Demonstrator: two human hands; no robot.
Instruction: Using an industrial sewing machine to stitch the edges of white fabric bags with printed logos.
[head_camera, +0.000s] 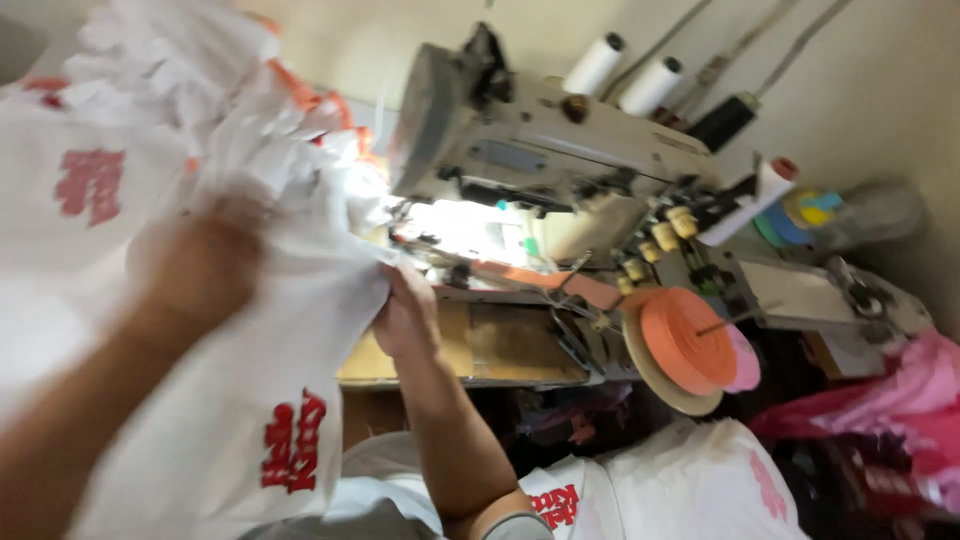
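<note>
My left hand (205, 265) is blurred and grips a fold of the white fabric (270, 330) with red printing, at the left of the view. My right hand (405, 315) pinches the fabric's edge just in front of the sewing machine (530, 150). The cloth hangs from both hands down toward my lap. More white fabric with orange trim (300, 95) is piled up at the upper left, beside the machine's lit needle area (460, 230).
A roll of orange tape (685, 340) sits on a disc to the right of the machine. Two white thread cones (625, 75) stand behind it. Pink cloth (900, 400) lies at the right, and white printed garments (680, 480) lie below.
</note>
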